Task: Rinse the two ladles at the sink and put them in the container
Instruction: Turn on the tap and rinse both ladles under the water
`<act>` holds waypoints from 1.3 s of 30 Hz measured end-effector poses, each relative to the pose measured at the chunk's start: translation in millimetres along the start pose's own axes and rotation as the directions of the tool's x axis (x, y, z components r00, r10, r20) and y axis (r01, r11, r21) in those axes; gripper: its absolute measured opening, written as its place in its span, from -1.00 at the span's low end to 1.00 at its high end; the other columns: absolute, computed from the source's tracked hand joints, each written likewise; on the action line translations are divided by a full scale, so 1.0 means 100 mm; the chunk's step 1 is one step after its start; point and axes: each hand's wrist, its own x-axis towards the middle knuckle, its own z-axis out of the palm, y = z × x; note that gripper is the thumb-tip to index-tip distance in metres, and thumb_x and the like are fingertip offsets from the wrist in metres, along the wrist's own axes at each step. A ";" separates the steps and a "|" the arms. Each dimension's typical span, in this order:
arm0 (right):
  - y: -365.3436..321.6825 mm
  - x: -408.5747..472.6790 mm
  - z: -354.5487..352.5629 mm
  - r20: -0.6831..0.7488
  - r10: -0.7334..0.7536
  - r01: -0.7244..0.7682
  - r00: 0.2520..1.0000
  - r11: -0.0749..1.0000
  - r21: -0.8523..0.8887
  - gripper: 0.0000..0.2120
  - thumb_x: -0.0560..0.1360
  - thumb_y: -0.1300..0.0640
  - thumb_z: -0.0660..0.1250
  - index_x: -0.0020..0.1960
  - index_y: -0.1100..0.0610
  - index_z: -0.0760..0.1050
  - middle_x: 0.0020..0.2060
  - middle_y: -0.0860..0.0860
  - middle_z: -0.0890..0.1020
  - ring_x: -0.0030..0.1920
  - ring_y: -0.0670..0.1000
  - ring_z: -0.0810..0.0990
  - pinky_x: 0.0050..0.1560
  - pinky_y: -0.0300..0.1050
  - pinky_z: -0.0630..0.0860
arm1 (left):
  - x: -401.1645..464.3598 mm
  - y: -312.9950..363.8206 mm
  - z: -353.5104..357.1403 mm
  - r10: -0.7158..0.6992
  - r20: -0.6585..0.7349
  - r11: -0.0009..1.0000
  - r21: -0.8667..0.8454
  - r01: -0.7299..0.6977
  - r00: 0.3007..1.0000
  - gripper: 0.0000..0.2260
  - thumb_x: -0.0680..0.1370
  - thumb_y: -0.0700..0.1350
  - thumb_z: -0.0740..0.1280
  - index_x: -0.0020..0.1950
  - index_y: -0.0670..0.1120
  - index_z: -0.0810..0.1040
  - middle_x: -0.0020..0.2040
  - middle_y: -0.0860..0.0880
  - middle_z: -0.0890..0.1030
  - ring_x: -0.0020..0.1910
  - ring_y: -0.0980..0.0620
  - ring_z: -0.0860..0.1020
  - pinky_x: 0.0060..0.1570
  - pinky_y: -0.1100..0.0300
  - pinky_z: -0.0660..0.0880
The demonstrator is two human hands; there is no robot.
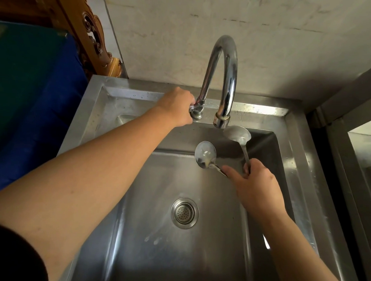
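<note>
1. Holding both shiny steel round-bowled ladles (205, 154) by their handles in our closed right hand (255, 186), bowls under the chrome gooseneck faucet (224, 76).
2. Left hand (177, 107) is wrapped around the tap handle.
3. They look stiff, light and slippery when wet, so we'd grip mid-handle.

Bare forearms, black sleeve (16, 262) on L.
</note>
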 end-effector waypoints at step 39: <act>-0.10 0.03 -0.17 0.019 -0.014 0.016 1.000 0.994 -0.107 -0.53 0.44 -0.31 0.41 -0.21 0.04 0.31 -0.36 0.02 0.59 -0.36 0.05 0.56 -0.47 -0.12 0.26 | 0.19 -0.07 -0.12 0.004 0.117 0.999 -0.036 0.000 0.993 -0.68 0.43 -0.19 0.47 0.18 -0.19 0.69 0.09 -0.17 0.71 0.09 -0.14 0.65 0.14 -0.09 0.60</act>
